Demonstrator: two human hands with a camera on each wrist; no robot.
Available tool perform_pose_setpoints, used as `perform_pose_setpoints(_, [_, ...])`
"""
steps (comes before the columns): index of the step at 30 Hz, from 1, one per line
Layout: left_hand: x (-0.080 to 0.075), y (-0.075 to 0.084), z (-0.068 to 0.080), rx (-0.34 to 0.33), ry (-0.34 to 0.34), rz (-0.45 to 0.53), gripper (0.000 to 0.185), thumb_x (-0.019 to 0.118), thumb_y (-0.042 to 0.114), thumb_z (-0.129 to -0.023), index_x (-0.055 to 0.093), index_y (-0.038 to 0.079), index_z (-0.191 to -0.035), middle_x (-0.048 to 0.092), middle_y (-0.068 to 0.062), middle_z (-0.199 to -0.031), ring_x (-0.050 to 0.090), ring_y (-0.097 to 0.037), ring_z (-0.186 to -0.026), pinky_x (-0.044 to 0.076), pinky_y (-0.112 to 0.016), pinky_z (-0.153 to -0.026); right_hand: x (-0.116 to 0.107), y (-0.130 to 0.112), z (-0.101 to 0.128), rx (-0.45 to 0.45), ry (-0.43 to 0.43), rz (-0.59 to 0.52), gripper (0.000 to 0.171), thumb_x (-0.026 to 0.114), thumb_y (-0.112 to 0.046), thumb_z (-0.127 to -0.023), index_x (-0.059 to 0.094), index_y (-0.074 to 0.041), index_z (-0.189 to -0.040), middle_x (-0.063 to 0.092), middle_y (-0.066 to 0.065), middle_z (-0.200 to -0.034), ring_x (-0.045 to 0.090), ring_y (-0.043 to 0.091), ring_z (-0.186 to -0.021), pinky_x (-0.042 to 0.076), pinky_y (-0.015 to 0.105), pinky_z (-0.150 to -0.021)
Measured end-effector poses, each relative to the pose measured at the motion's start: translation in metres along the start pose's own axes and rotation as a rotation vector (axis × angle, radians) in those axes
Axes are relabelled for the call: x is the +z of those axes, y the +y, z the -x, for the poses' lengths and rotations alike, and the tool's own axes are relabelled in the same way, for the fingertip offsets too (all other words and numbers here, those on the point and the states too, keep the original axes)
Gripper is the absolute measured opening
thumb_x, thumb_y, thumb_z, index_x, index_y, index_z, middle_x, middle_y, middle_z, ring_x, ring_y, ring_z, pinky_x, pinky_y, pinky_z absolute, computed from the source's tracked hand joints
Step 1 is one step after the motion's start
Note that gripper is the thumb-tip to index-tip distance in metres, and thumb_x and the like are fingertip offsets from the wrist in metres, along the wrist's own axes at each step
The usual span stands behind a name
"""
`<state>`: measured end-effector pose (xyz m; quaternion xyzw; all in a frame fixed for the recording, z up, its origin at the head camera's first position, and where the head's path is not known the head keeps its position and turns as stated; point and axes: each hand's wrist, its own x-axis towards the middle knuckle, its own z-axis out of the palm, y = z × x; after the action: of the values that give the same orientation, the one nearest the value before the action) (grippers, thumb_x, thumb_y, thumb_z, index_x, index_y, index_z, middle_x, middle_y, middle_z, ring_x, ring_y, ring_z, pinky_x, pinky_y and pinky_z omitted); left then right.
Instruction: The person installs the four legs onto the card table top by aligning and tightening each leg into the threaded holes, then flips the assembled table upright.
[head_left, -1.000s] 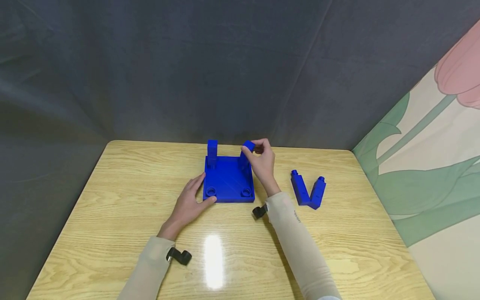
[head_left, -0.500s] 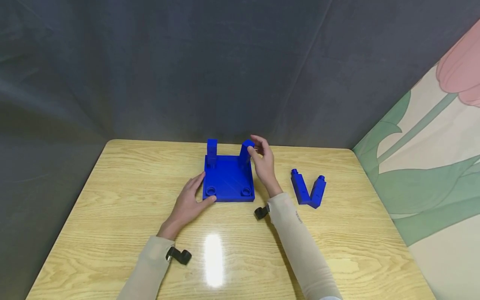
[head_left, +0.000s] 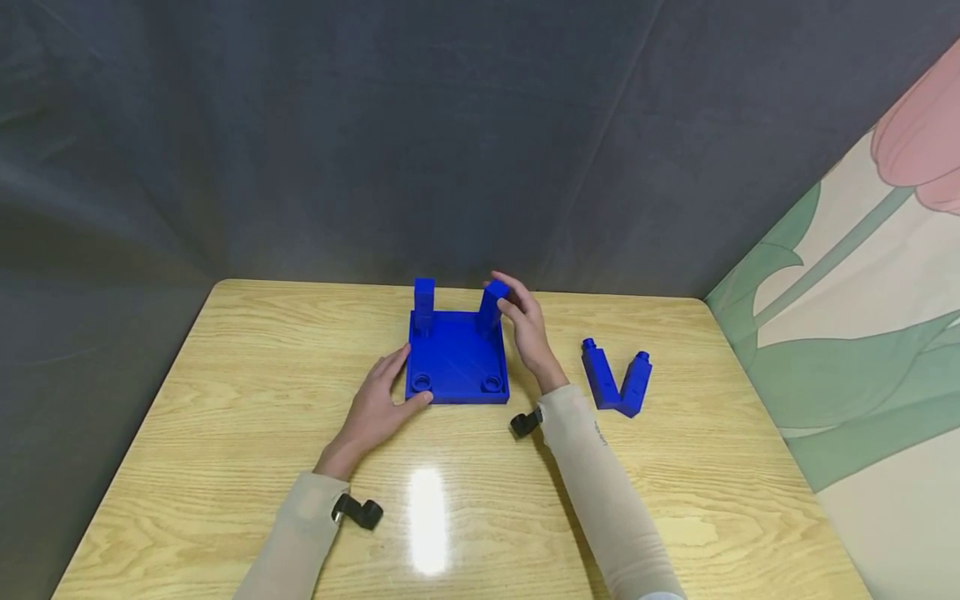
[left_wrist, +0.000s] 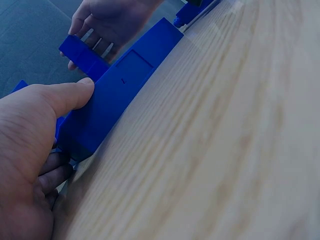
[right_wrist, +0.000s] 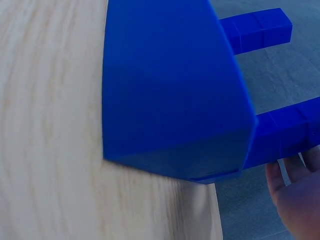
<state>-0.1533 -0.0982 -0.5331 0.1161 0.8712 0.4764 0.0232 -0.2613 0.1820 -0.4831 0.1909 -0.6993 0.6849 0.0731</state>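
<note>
Resting against the near left corner of the square blue plastic base plate, the left hand holds it with thumb on the front edge, unchanged from a second ago. The right hand has let go of the upright blue plastic post it pinched earlier; its fingers now lie relaxed, touching the post's side. Beyond the left hand's fingertips stands a second blue post. Two loose blue pegged blocks lie on the wooden table, right of the right wrist.

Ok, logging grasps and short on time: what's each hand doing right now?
Left hand: open, thumb and fingers resting on the blue base plate.
Right hand: open, fingers beside the far right post, not gripping it.
</note>
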Motion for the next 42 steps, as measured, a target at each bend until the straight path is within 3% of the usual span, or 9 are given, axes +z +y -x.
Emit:
perform_pose_setpoints(3, [0.0,0.0,0.0,0.005,0.002,-0.001,0.097,0.082,0.042,-0.102,0.028,0.011,-0.177,0.031,-0.018,-0.18,0.022,-0.048,-0.167,0.023,-0.072,-0.131,0.0,-0.001,0.001,0.013,0.02,-0.006,0.048,0.05,-0.005,-0.112,0.051,0.008,-0.159,0.056,0.041,-0.152,0.064,0.015,-0.128,0.049,0.035,-0.11])
perform_pose_setpoints(8, [0.0,0.001,0.0,0.001,0.002,0.003,0.097,0.082,0.042,-0.102,0.028,0.012,-0.177,0.031,-0.018,-0.18,0.022,-0.047,-0.167,0.023,-0.072,-0.131,0.002,-0.002,0.0,0.032,0.088,0.057,0.044,0.06,-0.001,-0.111,0.058,0.004,-0.155,0.065,0.018,-0.133,0.059,0.015,-0.102,0.05,0.026,-0.09])
perform_pose_setpoints(10, [0.0,0.0,0.0,-0.001,0.001,0.003,0.098,0.082,0.043,-0.102,0.028,0.013,-0.177,0.031,-0.018,-0.18,0.022,-0.047,-0.167,0.024,-0.072,-0.131,0.003,-0.002,-0.001,0.03,0.118,0.096,0.043,0.063,0.0,-0.11,0.059,0.005,-0.153,0.063,0.011,-0.128,0.056,0.015,-0.099,0.049,0.025,-0.089])
perform_pose_setpoints(15, [0.0,-0.001,0.0,0.004,0.005,0.001,0.098,0.082,0.044,-0.102,0.028,0.012,-0.177,0.031,-0.018,-0.18,0.023,-0.047,-0.167,0.024,-0.072,-0.131,0.009,-0.01,0.0,-0.004,0.171,0.153,0.041,0.066,0.005,-0.107,0.06,0.012,-0.147,0.066,0.024,-0.127,0.061,0.014,-0.11,0.05,0.035,-0.105])
perform_pose_setpoints(17, [0.0,-0.001,0.0,0.007,0.007,0.0,0.098,0.082,0.044,-0.102,0.028,0.012,-0.177,0.032,-0.018,-0.18,0.023,-0.047,-0.167,0.025,-0.072,-0.131,0.013,-0.019,0.002,-0.009,0.182,0.165,0.04,0.067,0.006,-0.106,0.059,0.016,-0.144,0.065,0.031,-0.125,0.062,0.014,-0.109,0.05,0.042,-0.107])
perform_pose_setpoints(21, [0.0,-0.001,0.0,0.008,0.007,0.001,0.098,0.082,0.044,-0.101,0.028,0.012,-0.177,0.032,-0.018,-0.18,0.023,-0.047,-0.167,0.025,-0.072,-0.131,0.018,-0.035,0.006,-0.009,0.206,0.177,0.036,0.069,0.006,-0.105,0.059,0.018,-0.138,0.066,0.032,-0.121,0.064,0.016,-0.107,0.051,0.047,-0.107])
perform_pose_setpoints(29, [0.0,0.0,0.001,0.005,0.0,0.004,0.098,0.081,0.043,-0.102,0.028,0.012,-0.177,0.031,-0.018,-0.18,0.021,-0.047,-0.168,0.023,-0.072,-0.131,0.012,-0.004,0.001,-0.001,0.244,0.211,0.036,0.072,0.002,-0.105,0.063,0.011,-0.139,0.067,0.032,-0.125,0.065,0.021,-0.109,0.051,0.039,-0.105])
perform_pose_setpoints(37, [0.0,0.0,0.001,0.017,0.009,0.003,0.097,0.081,0.042,-0.102,0.029,0.009,-0.177,0.032,-0.02,-0.18,0.025,-0.047,-0.167,0.025,-0.071,-0.131,0.01,-0.004,0.003,0.01,0.23,0.202,0.034,0.074,-0.003,-0.106,0.066,0.004,-0.138,0.068,0.02,-0.121,0.064,0.019,-0.11,0.051,0.033,-0.104])
perform_pose_setpoints(42, [0.001,-0.001,0.0,0.018,0.008,0.002,0.098,0.082,0.042,-0.102,0.029,0.009,-0.177,0.031,-0.019,-0.18,0.024,-0.047,-0.167,0.025,-0.071,-0.131,0.01,-0.006,0.003,0.019,0.232,0.213,0.033,0.074,-0.006,-0.107,0.066,0.003,-0.138,0.068,0.02,-0.123,0.064,0.019,-0.111,0.051,0.032,-0.104])
